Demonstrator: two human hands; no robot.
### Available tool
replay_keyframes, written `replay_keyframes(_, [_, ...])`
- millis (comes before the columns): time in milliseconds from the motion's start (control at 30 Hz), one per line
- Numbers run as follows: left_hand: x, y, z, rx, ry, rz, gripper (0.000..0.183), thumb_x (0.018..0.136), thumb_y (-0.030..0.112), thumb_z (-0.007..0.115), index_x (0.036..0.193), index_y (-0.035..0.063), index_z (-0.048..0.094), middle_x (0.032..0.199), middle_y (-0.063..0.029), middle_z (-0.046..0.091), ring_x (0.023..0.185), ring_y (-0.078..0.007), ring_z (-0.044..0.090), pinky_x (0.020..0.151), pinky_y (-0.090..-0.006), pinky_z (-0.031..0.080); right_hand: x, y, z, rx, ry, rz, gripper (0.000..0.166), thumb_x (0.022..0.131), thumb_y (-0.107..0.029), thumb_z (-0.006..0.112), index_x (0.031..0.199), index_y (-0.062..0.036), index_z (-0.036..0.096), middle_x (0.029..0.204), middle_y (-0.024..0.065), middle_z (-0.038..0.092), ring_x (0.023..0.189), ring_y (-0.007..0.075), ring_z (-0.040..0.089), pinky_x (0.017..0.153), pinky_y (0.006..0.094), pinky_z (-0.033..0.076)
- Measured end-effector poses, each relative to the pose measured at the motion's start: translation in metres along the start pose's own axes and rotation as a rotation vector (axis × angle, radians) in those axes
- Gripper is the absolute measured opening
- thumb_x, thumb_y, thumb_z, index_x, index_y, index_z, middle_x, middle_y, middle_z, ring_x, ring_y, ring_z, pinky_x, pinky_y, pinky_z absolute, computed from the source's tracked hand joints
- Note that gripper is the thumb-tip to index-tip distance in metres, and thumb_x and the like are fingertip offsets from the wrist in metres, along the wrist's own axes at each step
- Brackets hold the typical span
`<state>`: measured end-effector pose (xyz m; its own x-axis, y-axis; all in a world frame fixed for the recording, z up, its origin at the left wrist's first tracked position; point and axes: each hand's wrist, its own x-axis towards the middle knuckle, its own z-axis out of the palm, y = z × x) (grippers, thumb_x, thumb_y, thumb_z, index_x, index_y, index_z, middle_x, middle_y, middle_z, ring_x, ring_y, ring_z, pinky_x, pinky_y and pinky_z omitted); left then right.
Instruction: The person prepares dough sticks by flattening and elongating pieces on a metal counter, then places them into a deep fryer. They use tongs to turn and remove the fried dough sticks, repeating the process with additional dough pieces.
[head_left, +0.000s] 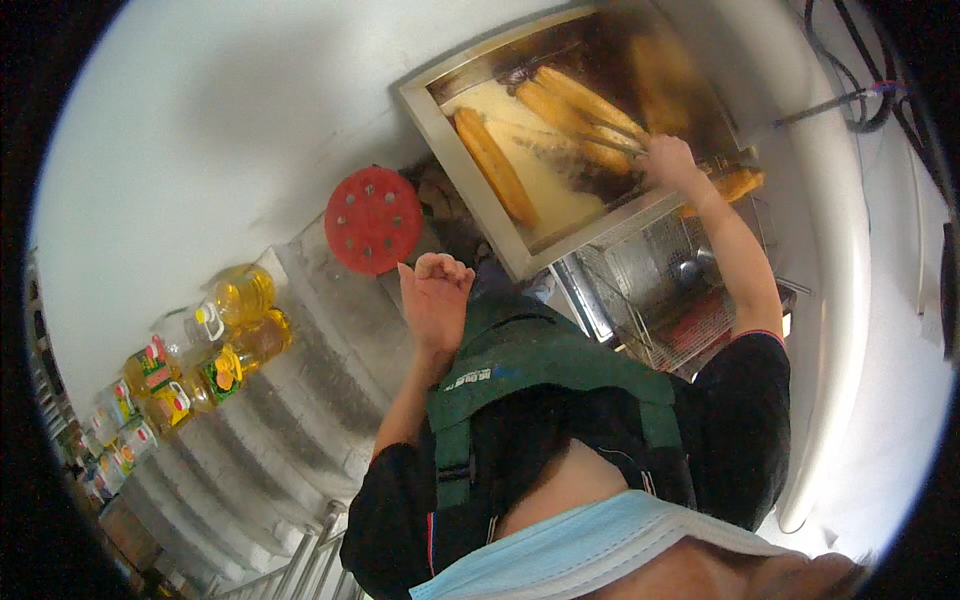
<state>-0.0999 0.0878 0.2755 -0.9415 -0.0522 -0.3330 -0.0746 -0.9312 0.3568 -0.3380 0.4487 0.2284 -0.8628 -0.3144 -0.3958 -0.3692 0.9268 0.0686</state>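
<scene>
In my right hand is a thin two-pronged tool, either tongs or long chopsticks. It reaches over a steel deep fryer of bubbling oil. The prongs lie against two golden fried dough sticks floating side by side; blur hides whether they grip them. Another fried dough stick floats along the fryer's left side. My left hand is raised in front of the green apron, palm up. Its fingers are curled, the thumb stands apart, and nothing is in it.
Beside the fryer stands a wire basket rack, with fried dough at its far end. A red round stool is left of the fryer. Concrete steps descend at left, lined with oil bottles. A white pipe runs along the right.
</scene>
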Motion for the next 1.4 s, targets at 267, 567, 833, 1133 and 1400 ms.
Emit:
replay_keyframes(267, [-0.009, -0.01, 0.007, 0.04, -0.047, -0.022, 0.048, 0.097, 0.049, 0.031, 0.092, 0.0091, 0.057, 0.084, -0.0045, 0.051, 0.08, -0.0193, 0.047, 0.084, -0.0361, 0.039, 0.004, 0.016, 0.025, 0.015, 0.082, 0.048, 0.044, 0.079, -0.034, 0.063, 0.111, -0.0041, 0.055, 0.092, 0.0171, 0.065, 0.086, 0.0332, 0.064, 0.074, 0.0433, 0.053])
replay_keyframes(567, [-0.007, -0.014, 0.009, 0.037, -0.102, -0.017, 0.047, 0.097, 0.048, 0.029, 0.094, 0.0102, 0.056, 0.086, -0.0043, 0.053, 0.083, -0.0189, 0.049, 0.086, -0.0363, 0.04, -0.016, 0.028, 0.035, 0.046, -0.07, 0.036, 0.039, 0.079, -0.035, 0.062, 0.101, -0.0023, 0.06, 0.093, 0.0174, 0.065, 0.091, 0.0323, 0.063, 0.077, 0.0431, 0.052])
replay_keyframes(833, [-0.005, -0.015, 0.012, 0.033, -0.084, -0.028, 0.047, 0.097, 0.048, 0.029, 0.094, 0.01, 0.056, 0.086, -0.0044, 0.053, 0.083, -0.0188, 0.049, 0.086, -0.0363, 0.04, -0.032, 0.027, 0.005, 0.071, -0.034, 0.046, 0.035, 0.078, -0.031, 0.062, 0.104, -0.007, 0.063, 0.097, 0.016, 0.066, 0.091, 0.0321, 0.063, 0.08, 0.0419, 0.051])
replay_keyframes(1133, [0.0, -0.012, 0.013, 0.028, -0.136, -0.045, 0.047, 0.098, 0.048, 0.028, 0.094, 0.0098, 0.056, 0.086, -0.0043, 0.052, 0.083, -0.0188, 0.048, 0.087, -0.0361, 0.039, -0.021, 0.045, 0.009, -0.009, -0.013, 0.109, 0.036, 0.076, -0.03, 0.065, 0.104, -0.0069, 0.062, 0.095, 0.0158, 0.066, 0.09, 0.0322, 0.064, 0.08, 0.0414, 0.051])
replay_keyframes(1400, [-0.001, -0.006, 0.009, 0.035, -0.065, -0.052, 0.05, 0.097, 0.05, 0.028, 0.092, 0.0088, 0.057, 0.084, -0.005, 0.051, 0.082, -0.0198, 0.045, 0.086, -0.0362, 0.038, -0.032, -0.007, -0.004, 0.228, 0.058, 0.136, 0.051, 0.079, -0.041, 0.063, 0.116, -0.0061, 0.056, 0.098, 0.019, 0.064, 0.097, 0.0329, 0.061, 0.083, 0.0424, 0.049])
